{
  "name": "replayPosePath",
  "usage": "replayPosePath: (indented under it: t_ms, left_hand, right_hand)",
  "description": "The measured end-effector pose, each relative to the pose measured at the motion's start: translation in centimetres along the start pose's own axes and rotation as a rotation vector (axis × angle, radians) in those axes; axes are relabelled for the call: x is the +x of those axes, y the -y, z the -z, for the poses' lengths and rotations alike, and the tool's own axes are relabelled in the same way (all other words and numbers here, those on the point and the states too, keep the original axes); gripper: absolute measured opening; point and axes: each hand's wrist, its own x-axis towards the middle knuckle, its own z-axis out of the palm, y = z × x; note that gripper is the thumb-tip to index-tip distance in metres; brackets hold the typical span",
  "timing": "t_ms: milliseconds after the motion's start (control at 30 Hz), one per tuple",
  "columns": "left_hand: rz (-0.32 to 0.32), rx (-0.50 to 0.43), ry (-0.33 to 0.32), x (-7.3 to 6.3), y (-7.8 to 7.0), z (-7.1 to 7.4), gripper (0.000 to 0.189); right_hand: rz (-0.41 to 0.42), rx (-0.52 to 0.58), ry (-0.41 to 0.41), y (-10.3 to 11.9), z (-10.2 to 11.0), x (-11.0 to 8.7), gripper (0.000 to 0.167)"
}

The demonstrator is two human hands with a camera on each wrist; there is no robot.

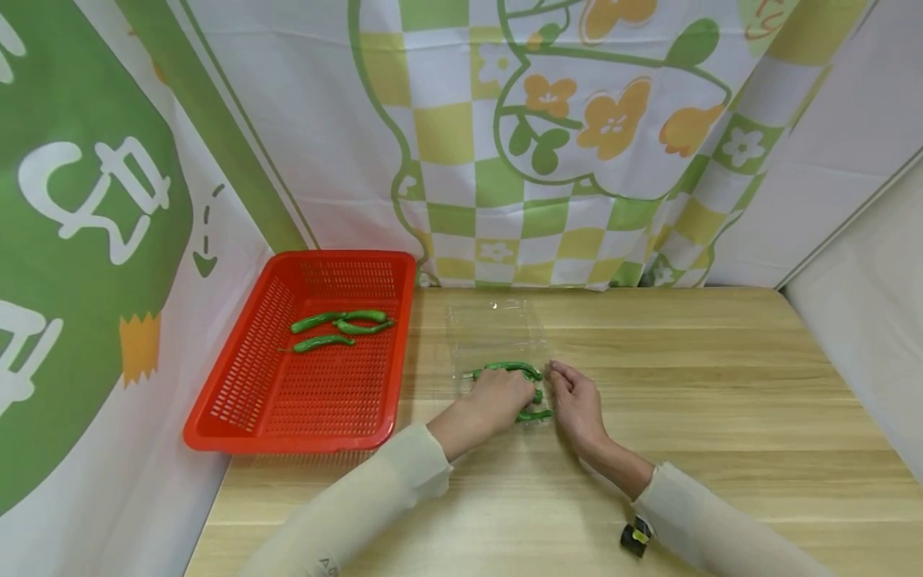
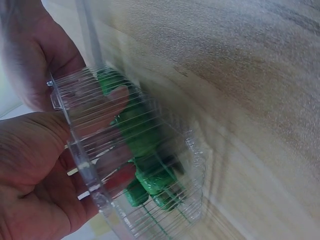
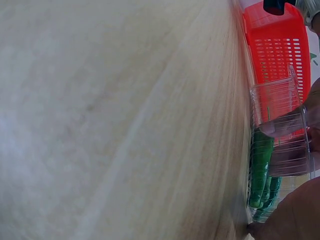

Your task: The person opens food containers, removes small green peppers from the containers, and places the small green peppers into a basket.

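L hand [image 1: 499, 396] pinching pepper [image 2: 138, 131] in clear box [image 1: 490, 327], R hand [image 1: 579, 406] loose alongside, on wood tbl [image 1: 721, 401], curtain [image 1: 555, 160] behind.

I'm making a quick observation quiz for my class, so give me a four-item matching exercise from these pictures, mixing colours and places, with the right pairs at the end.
Column one
1. Plastic basket
2. Plastic container
3. Left hand
4. Right hand

Column two
A. Reaching in among green chili peppers
B. Clear and see-through
C. At the right-hand side of the plastic container
D. Red, with holes in its walls

Right pairs: 1-D, 2-B, 3-A, 4-C
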Motion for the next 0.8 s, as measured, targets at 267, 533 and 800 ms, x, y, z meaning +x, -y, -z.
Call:
replayPosePath:
  t_ms: [267,533,800]
  left_hand:
    - [-0.013,0.030,-0.019,0.31,-0.09,-0.54,0.011]
    - [-0.034,0.051,-0.020,0.55,-0.31,-0.84,0.008]
    - [-0.047,0.058,-0.021,0.61,-0.32,-1.09,0.007]
  right_hand:
    - [0.005,0.004,0.005,-0.05,0.01,-0.04,0.038]
    - [0.010,0.001,-0.005,0.00,-0.06,0.02,0.038]
    - [0.015,-0.007,-0.010,-0.03,-0.13,0.11,0.038]
